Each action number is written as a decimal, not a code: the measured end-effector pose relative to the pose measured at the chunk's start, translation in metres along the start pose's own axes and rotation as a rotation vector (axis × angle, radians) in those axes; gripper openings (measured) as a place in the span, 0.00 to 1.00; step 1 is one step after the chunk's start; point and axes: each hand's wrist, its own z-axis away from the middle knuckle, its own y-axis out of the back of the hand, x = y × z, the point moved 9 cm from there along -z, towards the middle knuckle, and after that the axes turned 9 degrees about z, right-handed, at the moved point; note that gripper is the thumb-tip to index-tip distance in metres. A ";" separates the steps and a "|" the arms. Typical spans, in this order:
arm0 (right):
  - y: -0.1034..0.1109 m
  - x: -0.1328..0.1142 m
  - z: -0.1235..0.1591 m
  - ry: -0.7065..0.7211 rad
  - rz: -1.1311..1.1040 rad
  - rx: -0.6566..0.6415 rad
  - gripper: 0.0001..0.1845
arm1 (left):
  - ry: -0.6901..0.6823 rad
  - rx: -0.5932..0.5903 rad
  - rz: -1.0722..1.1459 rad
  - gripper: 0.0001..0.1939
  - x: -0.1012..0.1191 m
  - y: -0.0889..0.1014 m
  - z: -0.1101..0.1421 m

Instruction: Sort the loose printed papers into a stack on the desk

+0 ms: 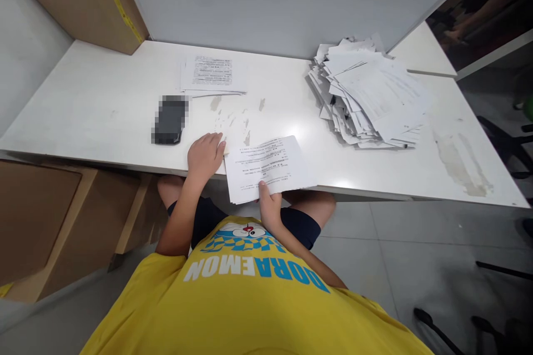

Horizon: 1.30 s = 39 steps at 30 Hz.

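A small stack of printed paper sheets lies partly on the desk and juts over its front edge. My right hand grips the near edge of these sheets, thumb on top and the other fingers hidden beneath. Just left of the sheets, my left hand rests on the desk near its front edge, fingers loosely extended and thumb close to the stack's left corner. I see nothing held in it. Farther back lies another low pile of printed sheets.
A dark pixelated object lies left of my left hand. Toward the right stands a tall, untidy heap of papers. A cardboard box occupies the back left corner, and more cardboard boxes stand below the white desk.
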 end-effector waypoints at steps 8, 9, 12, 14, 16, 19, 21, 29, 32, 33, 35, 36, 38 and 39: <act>-0.002 -0.008 0.002 0.023 -0.008 -0.004 0.24 | -0.002 -0.068 -0.026 0.28 0.004 -0.005 0.001; -0.002 -0.008 0.002 0.020 -0.009 -0.001 0.24 | -0.002 -0.087 -0.028 0.28 0.004 -0.007 0.000; -0.003 -0.006 0.003 -0.006 -0.023 0.013 0.28 | 0.003 -0.123 -0.037 0.27 0.005 -0.012 -0.001; -0.005 -0.005 0.004 -0.024 -0.039 0.017 0.29 | 0.000 -0.114 -0.059 0.26 0.005 -0.012 -0.002; -0.006 -0.006 0.005 -0.018 -0.064 0.039 0.31 | -0.016 -0.098 -0.079 0.26 0.006 -0.011 -0.002; -0.004 -0.014 0.005 0.056 -0.100 0.069 0.31 | -0.052 -0.071 -0.078 0.27 0.007 -0.009 -0.001; 0.000 -0.025 0.003 0.130 -0.100 0.067 0.30 | -0.064 -0.032 -0.058 0.27 0.006 -0.007 0.000; 0.029 -0.112 -0.043 0.449 -0.166 0.222 0.26 | -0.032 0.148 0.002 0.27 -0.001 0.003 0.008; -0.015 -0.141 -0.087 0.416 -0.244 0.148 0.23 | -0.034 0.150 0.004 0.26 -0.003 0.004 0.008; -0.038 -0.150 -0.103 0.397 -0.247 0.099 0.23 | -0.034 0.155 0.002 0.26 -0.004 0.005 0.008; -0.090 -0.167 -0.132 0.388 -0.231 -0.018 0.23 | -0.040 0.163 -0.002 0.25 -0.004 0.006 0.007; -0.116 -0.174 -0.145 0.380 -0.231 -0.071 0.23 | -0.041 0.165 -0.003 0.25 -0.004 0.006 0.007; -0.164 -0.179 -0.168 0.326 -0.241 -0.165 0.24 | -0.037 0.162 0.000 0.25 -0.005 0.005 0.007; -0.185 -0.177 -0.177 0.276 -0.252 -0.212 0.24 | -0.030 0.159 0.003 0.25 -0.005 0.004 0.007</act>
